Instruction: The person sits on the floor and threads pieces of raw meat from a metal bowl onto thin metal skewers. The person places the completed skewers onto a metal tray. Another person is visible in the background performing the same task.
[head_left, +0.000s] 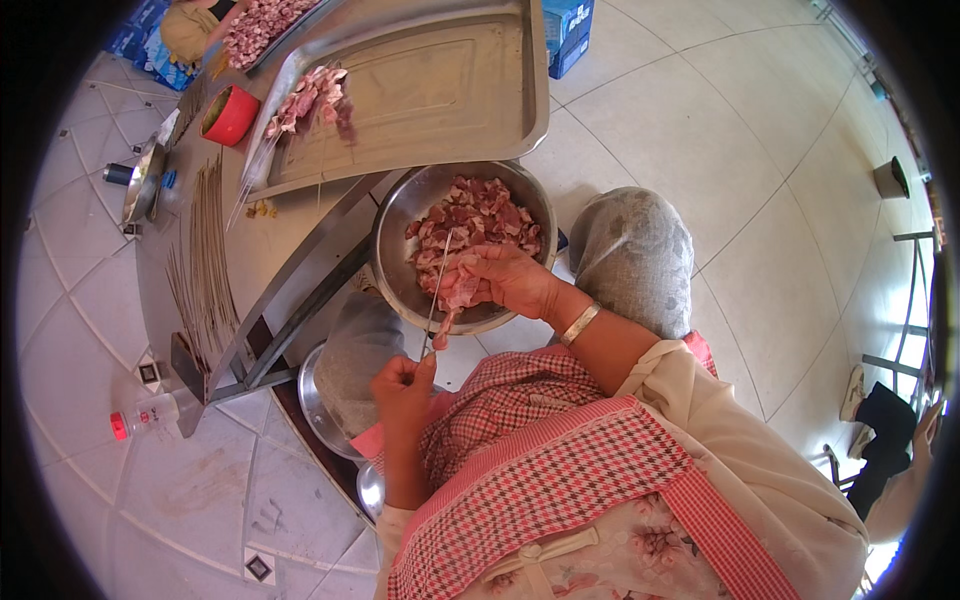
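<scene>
A thin skewer is pinched near its lower end by my left hand; it points up across the rim of a stainless steel bowl. My right hand grips a piece of raw meat beside the skewer, with a strip dangling below. Whether the skewer's tip pierces this piece cannot be made out. Cut raw meat fills much of the bowl, which sits between my knees.
A large metal tray with loaded meat skewers overhangs the table's edge. Bare skewers, a red container and a metal pan are on the table. More cut meat lies beyond. A plastic bottle is at left.
</scene>
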